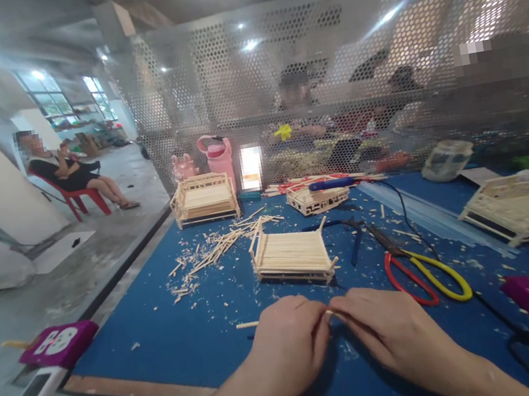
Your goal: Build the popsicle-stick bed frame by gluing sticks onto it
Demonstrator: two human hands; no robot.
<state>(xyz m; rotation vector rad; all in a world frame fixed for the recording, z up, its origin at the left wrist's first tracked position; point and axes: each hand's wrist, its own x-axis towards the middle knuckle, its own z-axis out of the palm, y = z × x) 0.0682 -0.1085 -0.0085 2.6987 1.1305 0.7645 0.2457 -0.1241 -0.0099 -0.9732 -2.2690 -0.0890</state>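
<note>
My left hand [292, 332] and my right hand [387, 323] meet over the front of the blue table, fingertips closed in a pinch. A thin wooden stick [248, 325] pokes out to the left of my left hand. Its pale end appears between the fingertips of both hands; my fingers hide the rest. Just beyond my hands stands a small bed-like frame of wooden sticks [291, 254], with short posts at its corners. To the right of it lie scissors [427, 275] with one red and one yellow handle, their blades pointing away from me.
Loose sticks [221, 244] and chips litter the blue table [141, 340]. Further stick models [204, 201] stand at the back and right. A blue-handled tool [330, 184] trails a black cord. Behind rises a perforated metal screen [225, 83]. A person [70, 170] sits at far left.
</note>
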